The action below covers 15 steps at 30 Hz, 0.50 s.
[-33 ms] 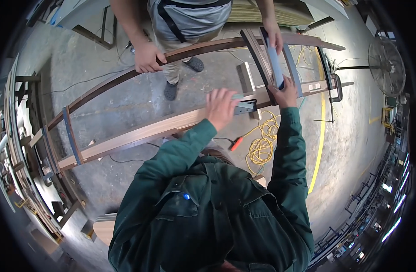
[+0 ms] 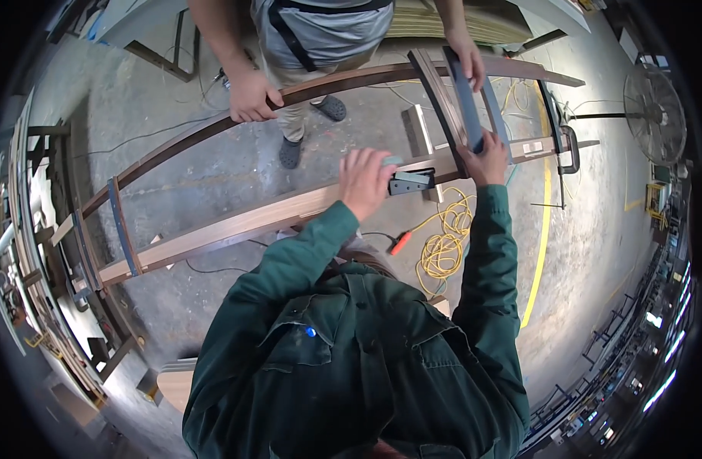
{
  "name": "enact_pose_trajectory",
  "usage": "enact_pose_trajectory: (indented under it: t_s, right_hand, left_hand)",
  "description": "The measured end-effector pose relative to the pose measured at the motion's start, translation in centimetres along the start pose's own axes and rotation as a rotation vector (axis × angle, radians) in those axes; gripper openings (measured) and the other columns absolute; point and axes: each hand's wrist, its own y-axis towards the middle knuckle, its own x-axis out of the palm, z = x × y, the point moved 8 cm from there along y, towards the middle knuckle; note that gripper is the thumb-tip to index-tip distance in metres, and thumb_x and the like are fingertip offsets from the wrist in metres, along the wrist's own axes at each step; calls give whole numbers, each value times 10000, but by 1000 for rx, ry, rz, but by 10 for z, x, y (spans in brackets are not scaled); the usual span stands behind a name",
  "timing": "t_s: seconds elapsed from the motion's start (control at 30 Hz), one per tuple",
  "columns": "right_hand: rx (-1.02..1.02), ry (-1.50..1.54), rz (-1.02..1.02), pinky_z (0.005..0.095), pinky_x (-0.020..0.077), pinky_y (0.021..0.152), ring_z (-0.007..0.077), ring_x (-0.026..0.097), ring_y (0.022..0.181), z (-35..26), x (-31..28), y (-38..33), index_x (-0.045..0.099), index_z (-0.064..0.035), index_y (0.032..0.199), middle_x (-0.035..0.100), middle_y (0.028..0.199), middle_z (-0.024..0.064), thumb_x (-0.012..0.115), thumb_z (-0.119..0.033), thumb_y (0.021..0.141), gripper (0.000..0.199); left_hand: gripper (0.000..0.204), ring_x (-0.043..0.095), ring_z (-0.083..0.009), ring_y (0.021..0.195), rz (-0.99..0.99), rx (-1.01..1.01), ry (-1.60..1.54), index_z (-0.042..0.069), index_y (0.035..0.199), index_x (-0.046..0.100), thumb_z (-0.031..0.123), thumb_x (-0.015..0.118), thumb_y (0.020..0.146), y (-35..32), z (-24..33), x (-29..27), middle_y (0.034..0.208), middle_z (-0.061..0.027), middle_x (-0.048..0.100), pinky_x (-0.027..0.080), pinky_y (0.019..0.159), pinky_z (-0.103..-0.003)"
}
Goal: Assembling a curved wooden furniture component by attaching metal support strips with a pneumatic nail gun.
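Note:
My left hand [image 2: 364,183] is curled over a dark tool with a grey-green top and small round holes in its side [image 2: 409,182], on the long pale wooden rail [image 2: 267,214] nearest me. Its grip is partly hidden by my fingers. My right hand [image 2: 486,159] is closed around the near end of a grey-blue flat slat [image 2: 466,107], beside a dark-edged wooden crosspiece [image 2: 437,96]. Across from me, a co-worker's hand [image 2: 469,63] touches the slat's far end. Another hand of theirs [image 2: 251,97] grips the curved dark wooden rail [image 2: 336,82].
A black clamp [image 2: 570,149] sits at the rail's right end. Below the rail, a coiled yellow cord [image 2: 443,252] and an orange plug [image 2: 400,243] lie on the concrete floor. A fan [image 2: 654,113] stands at the right; timber is stacked at the left [image 2: 41,291].
My left hand has shifted slightly left, showing more of the dark tool. The slat in my right hand has tilted and moved slightly right, and its bright glare is gone.

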Motion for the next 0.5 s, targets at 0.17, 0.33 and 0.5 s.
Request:
enact_pose_trajectory:
  t_s: [0.17,0.33,0.5]
  right_hand:
    - [60,599,-144,317,491,657,248,620,734,-32,-19,-54,588,-22,1084,644,878,142,749,-178,766,389]
    - [-41,997,-480,265,455,720,116,519,795,-147,16,-117,544,21,1124,583,874,41,734,-241,833,434]
    - [-108,1201,-652,310,475,726,153,555,794,-245,79,-169,503,-5,1193,598,895,94,663,-191,841,429]
  left_hand:
    - [281,597,-385,793,14,-421,-191,53,1110,540,286,519,956,-45,-89,-80,815,-173,627,455,726,-448]
    - [221,573,-295,759,184,-434,-128,-3,1088,484,170,513,954,-113,-132,-153,845,-176,554,458,717,-355]
    - [263,526,-143,861,99,-668,-418,-27,1101,523,194,541,960,-136,-125,-162,894,-77,562,440,799,-289]
